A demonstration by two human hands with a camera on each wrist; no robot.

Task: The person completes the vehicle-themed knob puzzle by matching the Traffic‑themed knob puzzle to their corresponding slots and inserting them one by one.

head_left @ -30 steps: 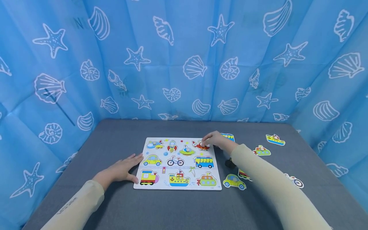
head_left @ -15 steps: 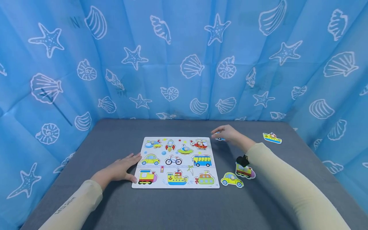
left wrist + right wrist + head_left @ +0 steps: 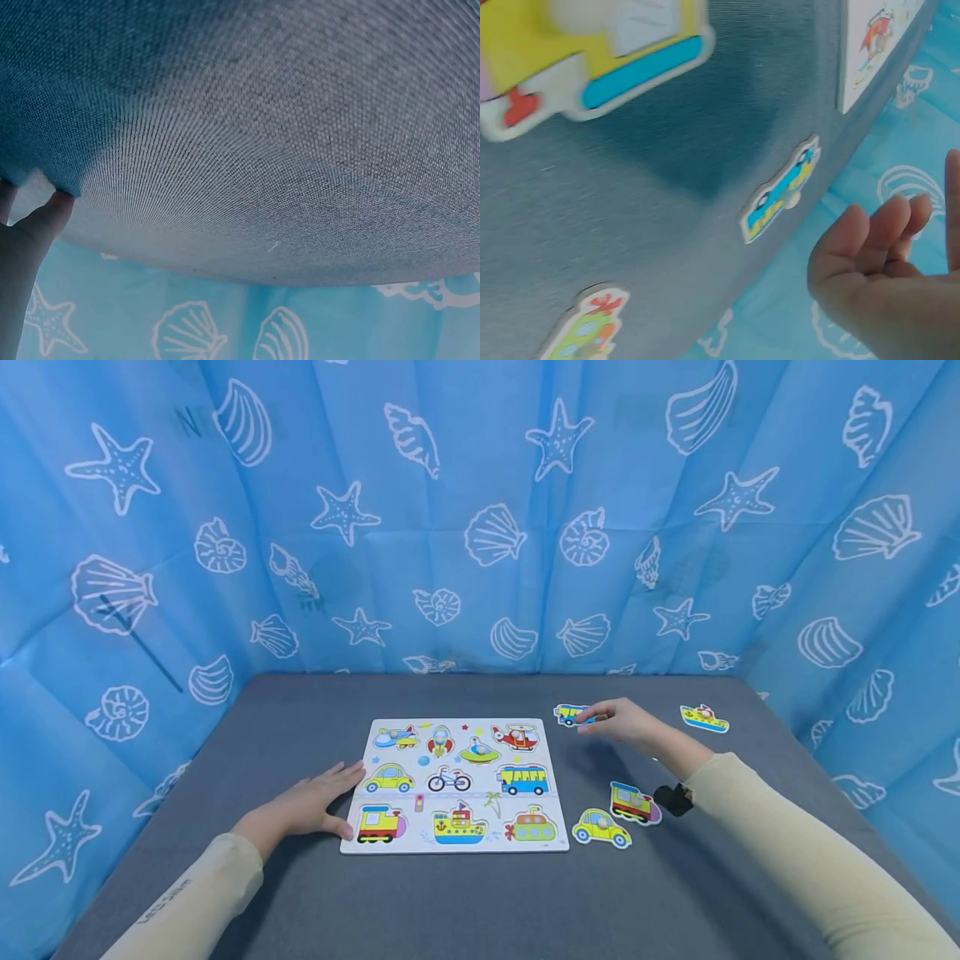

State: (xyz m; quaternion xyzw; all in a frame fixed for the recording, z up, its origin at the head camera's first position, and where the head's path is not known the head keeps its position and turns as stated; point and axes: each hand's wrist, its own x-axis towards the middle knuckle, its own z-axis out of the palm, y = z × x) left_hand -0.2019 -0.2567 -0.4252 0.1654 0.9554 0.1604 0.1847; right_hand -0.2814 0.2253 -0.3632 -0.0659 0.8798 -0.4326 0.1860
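A white peg puzzle board (image 3: 457,849) lies on the table, an airplane, rocket, flying saucer and helicopter piece (image 3: 517,737) set in its back rows. My left hand (image 3: 311,802) rests at the board's left edge, fingers extended. Beyond the board's back right corner, my right hand (image 3: 622,724) hovers beside a blue and yellow bus piece (image 3: 567,713), its fingertips overlapping the piece in the head view. From the right wrist, a gap shows between the loosely curled fingers (image 3: 844,232) and that bus piece (image 3: 776,195), whose knob faces up.
Right of the board lie a car piece (image 3: 602,828) and a train piece (image 3: 634,803), close together. A boat piece (image 3: 704,719) sits at the back right. The right wrist view also catches a submarine piece (image 3: 589,326). A blue shell-patterned curtain (image 3: 450,527) stands behind the table.
My right hand has left the helicopter piece on the board and moved right to the bus piece. The left hand keeps its place at the board. The head view has shifted slightly.
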